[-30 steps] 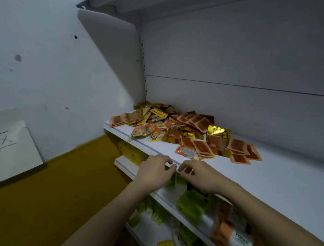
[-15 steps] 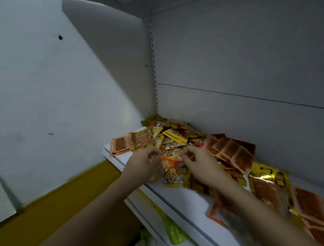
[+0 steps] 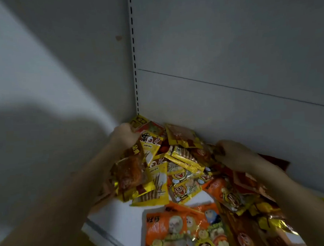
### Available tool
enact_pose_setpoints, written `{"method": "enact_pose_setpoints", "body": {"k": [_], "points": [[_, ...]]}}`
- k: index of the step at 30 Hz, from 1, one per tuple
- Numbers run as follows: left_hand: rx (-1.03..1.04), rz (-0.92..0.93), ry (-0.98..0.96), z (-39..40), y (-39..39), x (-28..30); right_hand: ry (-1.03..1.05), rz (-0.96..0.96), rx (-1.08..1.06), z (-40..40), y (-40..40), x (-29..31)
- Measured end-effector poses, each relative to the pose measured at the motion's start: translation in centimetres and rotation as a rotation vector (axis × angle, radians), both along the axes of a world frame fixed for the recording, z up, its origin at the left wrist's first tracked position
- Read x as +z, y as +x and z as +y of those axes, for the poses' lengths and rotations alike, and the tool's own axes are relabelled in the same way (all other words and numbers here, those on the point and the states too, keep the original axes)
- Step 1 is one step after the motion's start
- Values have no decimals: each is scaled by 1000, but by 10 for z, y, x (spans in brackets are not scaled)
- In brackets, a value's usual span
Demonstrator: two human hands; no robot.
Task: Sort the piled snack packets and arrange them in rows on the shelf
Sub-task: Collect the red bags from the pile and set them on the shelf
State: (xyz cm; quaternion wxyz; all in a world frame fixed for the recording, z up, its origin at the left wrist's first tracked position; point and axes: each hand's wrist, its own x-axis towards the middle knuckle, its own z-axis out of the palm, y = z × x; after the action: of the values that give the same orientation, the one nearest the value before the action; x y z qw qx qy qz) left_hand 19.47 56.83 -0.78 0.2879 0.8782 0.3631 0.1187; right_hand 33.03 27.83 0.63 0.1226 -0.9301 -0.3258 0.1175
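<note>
A loose pile of snack packets (image 3: 180, 170) in yellow, orange and red fills the back left corner of the white shelf (image 3: 113, 218). My left hand (image 3: 123, 136) is at the pile's far left edge by the corner, its fingers curled into the yellow and brown packets there. My right hand (image 3: 233, 153) lies on the right side of the pile near the back wall, fingertips curled on a dark red packet. Larger orange packets (image 3: 173, 228) with cartoon faces lie at the front, between my forearms.
The grey back panel (image 3: 230, 82) and the side wall (image 3: 62, 80) meet at a slotted upright (image 3: 134, 68) just behind the pile. The shelf's front edge (image 3: 106, 236) runs diagonally at lower left. More gold and red packets (image 3: 269, 216) spread to the right.
The view has moved closer and into the corner. Both hands have gone from the pile's near edge to its back, the left to the corner and the right along the back wall.
</note>
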Motion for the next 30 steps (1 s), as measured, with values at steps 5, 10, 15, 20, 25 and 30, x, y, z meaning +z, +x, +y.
{"method": "enact_pose_setpoints", "body": {"k": [5, 10, 15, 20, 25, 30], "points": [[-30, 67, -79, 27, 31, -22, -17, 156, 66, -10, 16, 5], [-115, -130, -197, 27, 38, -6, -127, 201, 193, -8, 9, 11], [-138, -573, -409, 10, 51, 32, -135, 47, 95, -10, 10, 9], [-38, -816, -535, -3, 57, 62, -45, -150, -1, -27, 26, 5], [-4, -968, -625, -11, 56, 77, 34, -189, -67, -27, 22, -7], [-79, -1074, -896, -27, 48, 97, 614, -56, -166, 0, -19, 29]]}}
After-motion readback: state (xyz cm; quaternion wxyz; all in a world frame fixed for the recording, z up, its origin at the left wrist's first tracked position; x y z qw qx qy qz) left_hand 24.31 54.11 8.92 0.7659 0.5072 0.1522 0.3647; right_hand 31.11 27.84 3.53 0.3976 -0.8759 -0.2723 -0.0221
